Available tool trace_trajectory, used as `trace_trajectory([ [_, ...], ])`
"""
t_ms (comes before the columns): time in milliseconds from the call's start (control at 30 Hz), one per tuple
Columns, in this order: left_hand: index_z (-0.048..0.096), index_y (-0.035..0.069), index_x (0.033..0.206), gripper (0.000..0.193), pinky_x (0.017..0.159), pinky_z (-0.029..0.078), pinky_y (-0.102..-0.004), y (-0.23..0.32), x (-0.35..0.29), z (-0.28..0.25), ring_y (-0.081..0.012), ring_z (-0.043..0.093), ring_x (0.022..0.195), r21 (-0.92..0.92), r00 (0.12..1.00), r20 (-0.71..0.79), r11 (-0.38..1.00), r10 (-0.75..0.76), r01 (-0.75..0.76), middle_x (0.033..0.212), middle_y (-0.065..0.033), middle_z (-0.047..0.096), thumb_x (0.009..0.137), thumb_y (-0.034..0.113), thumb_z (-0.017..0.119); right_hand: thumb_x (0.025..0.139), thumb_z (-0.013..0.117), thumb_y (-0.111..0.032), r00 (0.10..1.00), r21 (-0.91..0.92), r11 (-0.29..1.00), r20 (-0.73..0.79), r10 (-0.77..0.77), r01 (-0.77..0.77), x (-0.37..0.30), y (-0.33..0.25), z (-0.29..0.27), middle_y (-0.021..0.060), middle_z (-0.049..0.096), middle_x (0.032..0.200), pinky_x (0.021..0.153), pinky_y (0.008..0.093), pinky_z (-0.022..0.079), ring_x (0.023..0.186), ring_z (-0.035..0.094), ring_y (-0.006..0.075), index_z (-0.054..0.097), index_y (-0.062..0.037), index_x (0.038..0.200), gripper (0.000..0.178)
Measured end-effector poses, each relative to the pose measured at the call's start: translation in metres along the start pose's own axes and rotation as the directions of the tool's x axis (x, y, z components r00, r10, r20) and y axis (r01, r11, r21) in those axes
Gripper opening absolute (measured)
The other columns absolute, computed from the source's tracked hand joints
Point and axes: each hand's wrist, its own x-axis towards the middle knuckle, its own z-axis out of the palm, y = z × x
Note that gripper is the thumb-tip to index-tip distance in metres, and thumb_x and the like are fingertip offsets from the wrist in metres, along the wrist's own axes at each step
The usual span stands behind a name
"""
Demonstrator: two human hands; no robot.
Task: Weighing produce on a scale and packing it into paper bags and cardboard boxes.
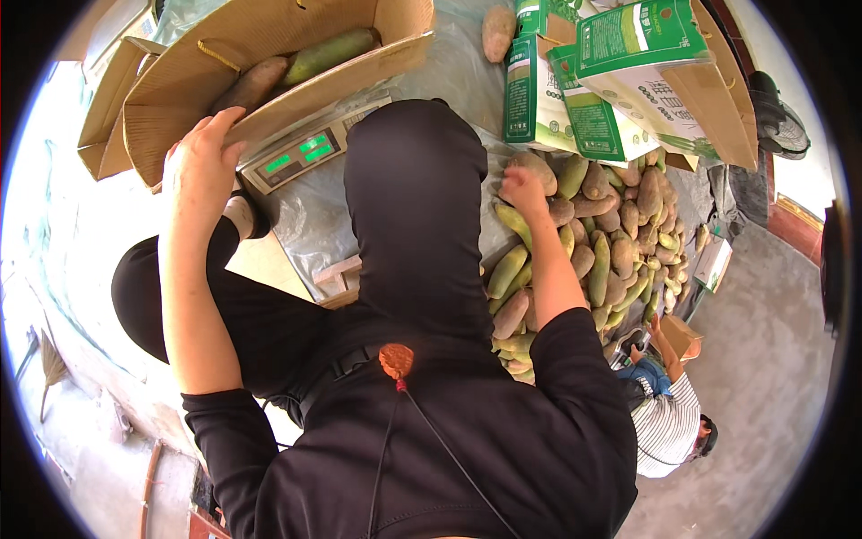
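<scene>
Green-white cartons (575,99) at 1 o'clock above the fruit pile (602,242), brown box (260,63) at 11 on a scale (301,154); left hand (202,166) grips the box's front edge, right hand (523,190) closes loosely on a pile fruit (539,166).

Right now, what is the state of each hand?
Left hand: gripping the edge of the cardboard box.
Right hand: closing on a fruit in the pile.

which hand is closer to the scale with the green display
Left. The left hand grips the cardboard box edge just beside the scale; the right hand is farther, on the produce pile.
</scene>
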Motion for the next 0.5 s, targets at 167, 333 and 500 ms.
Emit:
trace_trajectory([
  [167, 0.061, 0.006, 0.114, 0.033, 0.084, 0.048, -0.0409, -0.002, 0.002, -0.001, -0.0346, 0.061, 0.095, -0.035, 0.999, -0.030, 0.999, 0.014, -0.016, 0.103, -0.0146, 0.064, 0.081, 0.009, 0.064, 0.079, 0.067, -0.017, 0.998, -0.373, 0.927, 0.028, 0.051, -0.037, -0.027, 0.069, 0.028, 0.0134, 0.068, 0.093, 0.080, 0.0401, 0.051, 0.086, 0.065, 0.0306, 0.062, -0.0074, 0.115, 0.037],
  [333, 0.061, 0.005, 0.113, 0.032, 0.084, 0.048, -0.0405, -0.001, 0.000, -0.008, -0.0347, 0.061, 0.094, 0.015, 1.000, -0.006, 1.000, -0.013, 0.013, 0.101, -0.0142, 0.064, 0.081, 0.010, 0.064, 0.076, 0.069, -0.020, 0.977, -0.725, 0.683, 0.070, 0.200, -0.088, -0.036, 0.054, 0.037, 0.0141, 0.060, 0.115, 0.093, 0.0442, 0.046, 0.108, 0.056, 0.0346, 0.056, -0.0130, 0.124, 0.050],
  [500, 0.062, 0.005, 0.113, 0.031, 0.088, 0.046, -0.0396, -0.003, 0.002, -0.005, -0.0341, 0.060, 0.099, 0.035, 0.999, -0.031, 0.999, 0.014, -0.013, 0.105, -0.0142, 0.064, 0.082, 0.009, 0.061, 0.082, 0.060, -0.015, 0.965, -0.873, 0.479, 0.198, 0.173, 0.093, -0.047, 0.036, 0.035, 0.0068, 0.051, 0.125, 0.091, 0.0431, 0.045, 0.118, 0.047, 0.0280, 0.054, -0.0144, 0.120, 0.038],
])
